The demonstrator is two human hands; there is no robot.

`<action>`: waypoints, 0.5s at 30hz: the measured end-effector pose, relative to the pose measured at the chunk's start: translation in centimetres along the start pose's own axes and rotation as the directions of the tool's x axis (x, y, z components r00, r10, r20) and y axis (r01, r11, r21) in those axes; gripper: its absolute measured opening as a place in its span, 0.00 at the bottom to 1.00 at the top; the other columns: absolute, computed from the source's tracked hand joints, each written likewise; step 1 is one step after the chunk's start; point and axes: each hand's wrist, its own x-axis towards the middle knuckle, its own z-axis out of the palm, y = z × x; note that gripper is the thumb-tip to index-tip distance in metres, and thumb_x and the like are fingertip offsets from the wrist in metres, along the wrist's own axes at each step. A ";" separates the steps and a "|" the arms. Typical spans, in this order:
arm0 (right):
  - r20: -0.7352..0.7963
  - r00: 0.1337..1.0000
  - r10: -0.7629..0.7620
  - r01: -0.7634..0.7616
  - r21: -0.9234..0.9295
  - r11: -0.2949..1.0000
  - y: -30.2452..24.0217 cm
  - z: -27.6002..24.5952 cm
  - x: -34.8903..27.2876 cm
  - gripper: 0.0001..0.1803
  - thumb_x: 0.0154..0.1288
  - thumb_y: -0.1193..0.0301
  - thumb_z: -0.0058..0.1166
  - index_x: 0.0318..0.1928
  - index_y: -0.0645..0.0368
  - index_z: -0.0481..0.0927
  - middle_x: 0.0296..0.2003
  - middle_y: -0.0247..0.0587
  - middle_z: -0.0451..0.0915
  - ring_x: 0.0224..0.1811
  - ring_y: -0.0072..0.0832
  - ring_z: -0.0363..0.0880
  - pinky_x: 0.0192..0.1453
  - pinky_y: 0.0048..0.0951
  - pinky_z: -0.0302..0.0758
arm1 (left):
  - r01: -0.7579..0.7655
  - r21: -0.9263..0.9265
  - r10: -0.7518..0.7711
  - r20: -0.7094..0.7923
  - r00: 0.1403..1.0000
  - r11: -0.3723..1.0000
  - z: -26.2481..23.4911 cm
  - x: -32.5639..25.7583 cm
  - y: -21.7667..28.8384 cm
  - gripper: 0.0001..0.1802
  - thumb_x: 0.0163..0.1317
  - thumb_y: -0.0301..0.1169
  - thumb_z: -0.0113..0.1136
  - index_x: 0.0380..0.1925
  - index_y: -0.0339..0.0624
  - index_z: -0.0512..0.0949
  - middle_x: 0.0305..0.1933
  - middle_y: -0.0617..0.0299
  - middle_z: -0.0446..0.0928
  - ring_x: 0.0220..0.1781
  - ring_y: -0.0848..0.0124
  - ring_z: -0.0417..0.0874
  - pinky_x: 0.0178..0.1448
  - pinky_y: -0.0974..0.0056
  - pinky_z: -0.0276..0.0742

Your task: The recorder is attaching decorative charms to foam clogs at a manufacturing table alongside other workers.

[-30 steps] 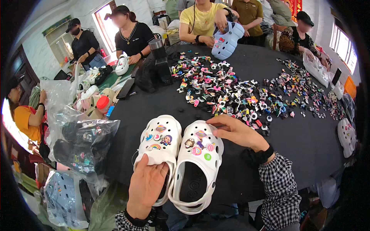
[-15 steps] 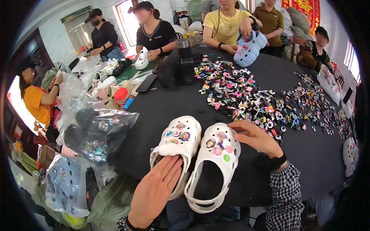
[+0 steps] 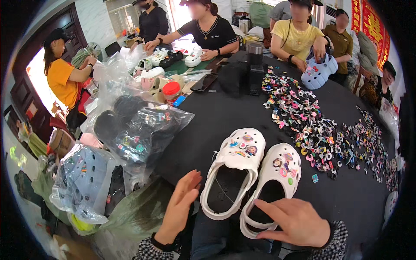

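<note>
Two white clogs with colourful charms lie side by side on the black tabletop, toes pointing away from me. The left clog [image 3: 239, 147] shows its open foot hole and heel rim. Just left of its heel, my left hand [image 3: 178, 210] is raised with fingers stretched, holding nothing. Across the heel of the right clog [image 3: 282, 162] reaches my right hand [image 3: 299, 221], index finger over the opening and thumb by the heel strap. Its finger and thumb are apart; whether they touch the strap is hard to tell.
A large pile of small charms [image 3: 316, 125] spreads over the right side. Bagged dark clogs [image 3: 138, 125] and a bagged blue clog [image 3: 82, 177] lie at left, near a red-lidded jar [image 3: 171, 91]. Across the table a person in yellow holds a blue clog [image 3: 320, 71]; other people work nearby.
My left hand has come out of the left clog to its left side. My right hand has moved from the right clog's toe back to its heel. The view has turned left.
</note>
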 end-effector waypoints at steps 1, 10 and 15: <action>0.052 0.998 0.039 -0.042 0.047 0.998 -0.4 0.3 0.4 0.38 0.58 0.52 0.66 0.63 0.60 0.71 0.35 0.43 0.81 0.34 0.39 0.82 0.38 0.35 0.79 | -0.019 0.076 0.015 0.052 0.999 0.997 0.0 0.3 -0.3 0.31 0.71 0.26 0.50 0.72 0.35 0.56 0.74 0.50 0.59 0.77 0.61 0.58 0.78 0.57 0.51; 0.060 0.996 0.060 -0.066 0.107 0.992 -0.8 3.6 2.5 0.37 0.56 0.53 0.68 0.63 0.55 0.72 0.35 0.44 0.74 0.32 0.40 0.80 0.33 0.36 0.77 | -0.080 0.232 0.048 0.141 0.989 0.969 3.3 0.9 -1.4 0.38 0.59 0.20 0.48 0.73 0.32 0.54 0.74 0.47 0.58 0.77 0.62 0.58 0.77 0.62 0.50; 0.034 0.995 0.090 -0.094 0.153 0.984 -0.8 4.3 2.0 0.26 0.55 0.60 0.69 0.53 0.52 0.78 0.36 0.44 0.74 0.31 0.40 0.80 0.32 0.37 0.78 | -0.163 0.281 0.120 0.165 0.979 0.946 3.4 0.9 -1.7 0.39 0.58 0.20 0.47 0.72 0.31 0.54 0.73 0.45 0.58 0.77 0.60 0.58 0.77 0.61 0.49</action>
